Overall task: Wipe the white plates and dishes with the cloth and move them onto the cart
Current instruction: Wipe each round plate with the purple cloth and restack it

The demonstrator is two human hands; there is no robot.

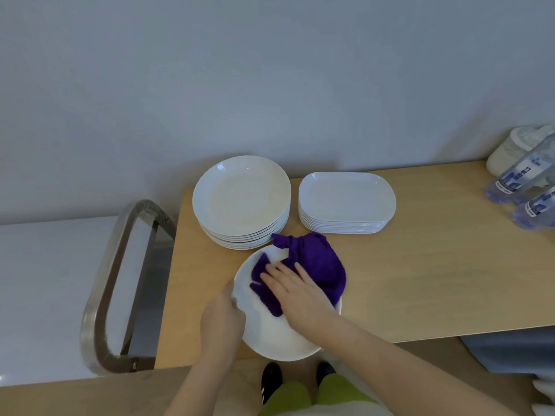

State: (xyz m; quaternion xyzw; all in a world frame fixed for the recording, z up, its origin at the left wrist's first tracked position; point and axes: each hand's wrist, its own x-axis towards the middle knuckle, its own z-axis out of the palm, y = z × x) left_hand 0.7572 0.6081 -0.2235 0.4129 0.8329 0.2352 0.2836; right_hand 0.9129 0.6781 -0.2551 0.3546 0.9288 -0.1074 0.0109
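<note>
From the head view, a round white ceramic plate (279, 337) sits at the near edge of the light wooden surface (420, 280), its near rim hanging a little past that edge. The left hand (223, 319) grips the plate's left rim, fingers curled round it. The right hand (297, 291) lies flat, fingers straight and spread, pressing a crumpled purple cloth (318, 265) onto the plate's far half. Behind stand a stack of round white plates (241, 202) at the far left corner and a stack of oblong white dishes (347, 201) beside it. The steel-handled cart (102, 295) waits just past the surface's left edge. To wipe well, I'd keep the rim pinned firmly and sweep the cloth across the near half too.
</note>
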